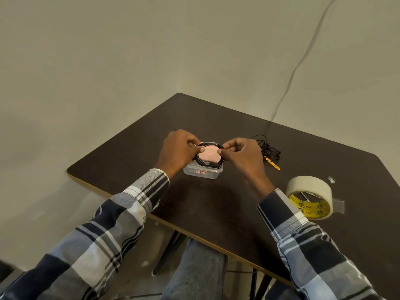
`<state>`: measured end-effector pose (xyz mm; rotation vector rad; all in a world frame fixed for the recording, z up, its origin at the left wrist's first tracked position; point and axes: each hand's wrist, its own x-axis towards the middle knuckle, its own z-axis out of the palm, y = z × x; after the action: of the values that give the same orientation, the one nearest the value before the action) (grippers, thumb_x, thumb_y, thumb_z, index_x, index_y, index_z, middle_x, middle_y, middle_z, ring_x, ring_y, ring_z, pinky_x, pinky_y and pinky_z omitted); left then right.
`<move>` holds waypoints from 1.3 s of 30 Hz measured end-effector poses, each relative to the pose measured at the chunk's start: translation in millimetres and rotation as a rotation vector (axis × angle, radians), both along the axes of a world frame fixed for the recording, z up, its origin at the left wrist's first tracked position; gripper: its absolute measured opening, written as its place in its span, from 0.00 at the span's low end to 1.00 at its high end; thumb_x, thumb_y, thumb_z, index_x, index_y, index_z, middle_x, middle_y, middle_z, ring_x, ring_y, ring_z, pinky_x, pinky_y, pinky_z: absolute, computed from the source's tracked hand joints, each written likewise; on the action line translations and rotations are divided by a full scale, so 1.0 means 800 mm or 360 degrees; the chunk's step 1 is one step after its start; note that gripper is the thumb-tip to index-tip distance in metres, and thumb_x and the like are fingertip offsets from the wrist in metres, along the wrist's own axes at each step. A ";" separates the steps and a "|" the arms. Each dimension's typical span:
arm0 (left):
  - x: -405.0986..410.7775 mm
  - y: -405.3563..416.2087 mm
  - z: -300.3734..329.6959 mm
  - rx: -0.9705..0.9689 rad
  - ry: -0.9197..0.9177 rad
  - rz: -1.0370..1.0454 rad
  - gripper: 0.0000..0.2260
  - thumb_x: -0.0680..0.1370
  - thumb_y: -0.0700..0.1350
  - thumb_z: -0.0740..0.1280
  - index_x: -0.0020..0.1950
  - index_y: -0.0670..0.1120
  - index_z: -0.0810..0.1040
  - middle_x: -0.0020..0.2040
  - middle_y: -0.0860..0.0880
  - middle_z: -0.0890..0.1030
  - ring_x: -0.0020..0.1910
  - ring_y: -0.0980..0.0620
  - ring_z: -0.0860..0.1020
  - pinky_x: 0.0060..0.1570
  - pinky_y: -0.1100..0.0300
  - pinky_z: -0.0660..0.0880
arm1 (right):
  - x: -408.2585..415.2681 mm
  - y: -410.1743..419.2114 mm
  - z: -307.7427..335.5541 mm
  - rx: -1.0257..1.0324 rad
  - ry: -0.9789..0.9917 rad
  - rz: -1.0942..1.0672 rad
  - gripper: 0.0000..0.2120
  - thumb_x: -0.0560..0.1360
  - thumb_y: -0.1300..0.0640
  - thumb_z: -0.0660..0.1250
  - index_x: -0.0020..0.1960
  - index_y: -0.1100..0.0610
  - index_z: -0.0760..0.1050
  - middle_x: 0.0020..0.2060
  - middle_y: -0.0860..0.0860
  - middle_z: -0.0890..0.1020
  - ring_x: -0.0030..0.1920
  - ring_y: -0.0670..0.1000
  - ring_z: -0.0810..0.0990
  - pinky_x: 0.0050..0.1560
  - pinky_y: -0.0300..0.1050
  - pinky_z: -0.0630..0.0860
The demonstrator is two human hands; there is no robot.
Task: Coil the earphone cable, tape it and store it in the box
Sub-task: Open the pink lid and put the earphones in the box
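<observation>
Head view looks down on a dark table [216,204]. Left hand [179,150] has its fingers curled, thumb and fingertips pinching the left side of a black coiled cable [208,154]. That coil hangs between both sets of fingers, just over the open top of a small clear box [203,171] with something pink inside. Right hand [240,154] pinches the coil's right side, fingers curled the same way. Beyond the right fingers lies a loose tangle of black wire [269,149] beside a yellow strip [273,164]. Near the right sleeve stands a roll of tape [310,197].
</observation>
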<state>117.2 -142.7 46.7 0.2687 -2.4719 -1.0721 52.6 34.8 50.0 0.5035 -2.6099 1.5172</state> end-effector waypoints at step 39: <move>-0.010 -0.028 -0.017 0.0412 0.0051 0.0190 0.12 0.77 0.54 0.70 0.43 0.47 0.86 0.39 0.52 0.85 0.41 0.51 0.82 0.45 0.53 0.79 | -0.029 0.007 -0.024 -0.0221 -0.0281 -0.0106 0.04 0.74 0.54 0.74 0.43 0.54 0.83 0.39 0.53 0.85 0.38 0.49 0.80 0.31 0.41 0.76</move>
<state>108.8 -164.9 32.8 0.4672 -2.2557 -1.3328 29.8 40.3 30.7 0.2794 -2.5903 1.7802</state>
